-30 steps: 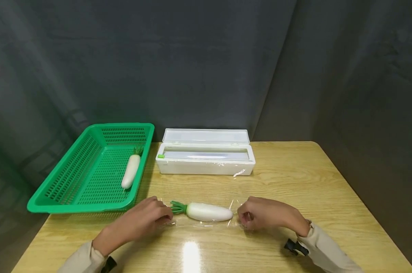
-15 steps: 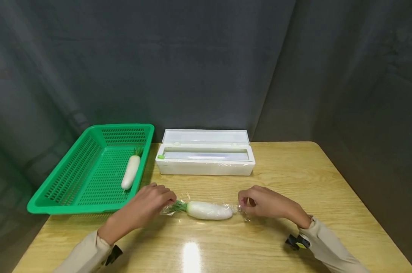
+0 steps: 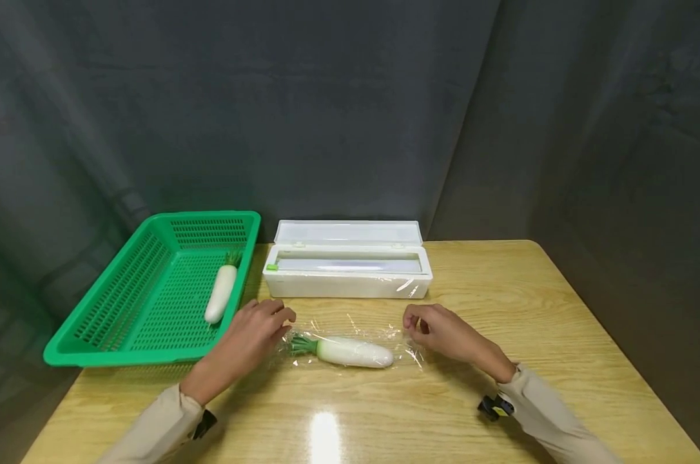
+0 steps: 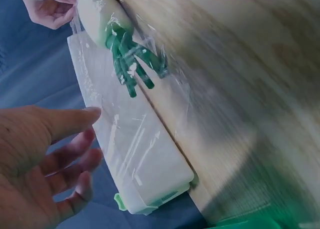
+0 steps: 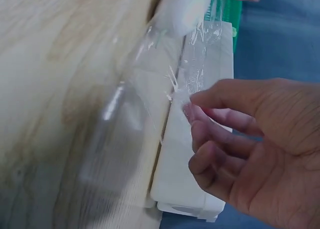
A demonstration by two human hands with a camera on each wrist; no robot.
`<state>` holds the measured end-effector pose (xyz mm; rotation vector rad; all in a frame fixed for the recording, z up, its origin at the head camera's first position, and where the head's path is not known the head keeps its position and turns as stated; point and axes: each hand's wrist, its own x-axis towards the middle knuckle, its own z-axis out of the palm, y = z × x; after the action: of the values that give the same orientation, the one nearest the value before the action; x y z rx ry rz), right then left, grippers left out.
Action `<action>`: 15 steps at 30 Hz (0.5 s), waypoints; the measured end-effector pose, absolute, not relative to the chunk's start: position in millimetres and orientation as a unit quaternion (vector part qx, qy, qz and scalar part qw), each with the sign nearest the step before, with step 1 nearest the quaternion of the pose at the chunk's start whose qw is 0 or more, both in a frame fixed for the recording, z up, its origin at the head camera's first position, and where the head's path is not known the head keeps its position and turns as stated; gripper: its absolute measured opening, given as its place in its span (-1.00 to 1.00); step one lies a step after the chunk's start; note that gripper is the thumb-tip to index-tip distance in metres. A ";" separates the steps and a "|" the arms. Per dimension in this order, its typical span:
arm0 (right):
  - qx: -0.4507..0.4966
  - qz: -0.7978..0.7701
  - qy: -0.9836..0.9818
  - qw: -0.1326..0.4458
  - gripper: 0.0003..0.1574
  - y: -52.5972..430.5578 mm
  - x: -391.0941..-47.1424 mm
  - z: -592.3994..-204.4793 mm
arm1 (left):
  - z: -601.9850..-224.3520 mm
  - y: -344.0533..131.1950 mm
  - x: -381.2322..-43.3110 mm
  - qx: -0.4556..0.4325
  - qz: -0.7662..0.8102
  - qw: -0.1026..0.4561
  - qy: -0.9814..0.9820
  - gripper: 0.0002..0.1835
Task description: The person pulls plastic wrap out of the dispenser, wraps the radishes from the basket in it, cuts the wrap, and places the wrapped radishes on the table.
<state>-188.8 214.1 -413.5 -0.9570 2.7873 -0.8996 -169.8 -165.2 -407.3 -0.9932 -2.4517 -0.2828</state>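
Note:
A white radish (image 3: 352, 352) with short green stalks lies across the table, partly covered by clear cling film (image 5: 197, 51). Beyond its stalk end, my left hand (image 3: 251, 338) pinches the film's edge between thumb and index finger. At the tip end, my right hand (image 3: 448, 332) pinches the same film, its other fingers curled. Creases and glints run along the film between both hands. In the left wrist view, film also lies over the green stalks (image 4: 131, 59). How far it passes under the radish I cannot tell.
A white cling film box (image 3: 350, 288) stands behind the radish, lid up, roll (image 3: 350, 265) inside and a green slider (image 3: 272, 267) at its left. Left of it, a green basket (image 3: 66, 358) holds another white radish (image 3: 221, 293). Dark curtains (image 3: 327, 116) hang behind the table.
Both hands have moved away from me towards the box, drawing the film with them across the radish. The radish has shifted slightly the same way.

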 end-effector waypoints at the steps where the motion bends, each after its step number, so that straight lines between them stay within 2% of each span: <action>1: -0.309 -0.288 0.906 0.014 -0.79 212.6 -187.6 -415.2 | -408.1 -165.1 -169.3 -0.364 -0.105 0.247 -0.892 -0.74; 5: -0.310 -0.264 0.912 -0.048 -0.71 204.0 -176.5 -416.9 | -410.2 -156.1 -159.5 -0.398 -0.117 0.283 -0.865 -0.76; 9: -0.347 -0.226 0.905 -0.097 -0.69 192.8 -164.4 -414.4 | -417.6 -138.1 -147.2 -0.439 -0.095 0.265 -0.853 -0.73; 13: -0.380 -0.214 0.897 -0.077 -0.81 180.1 -156.7 -413.0 | -426.4 -129.1 -143.4 -0.428 -0.073 0.211 -0.876 -0.62; 15: -0.387 -0.202 0.897 -0.064 -0.79 173.9 -155.3 -414.0 | -428.7 -129.3 -143.8 -0.410 -0.072 0.185 -0.890 -0.57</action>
<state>-155.3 173.9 -414.0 -1.2672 2.9400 -0.6627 -143.8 -129.3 -428.7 -1.1565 -2.5073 -0.2022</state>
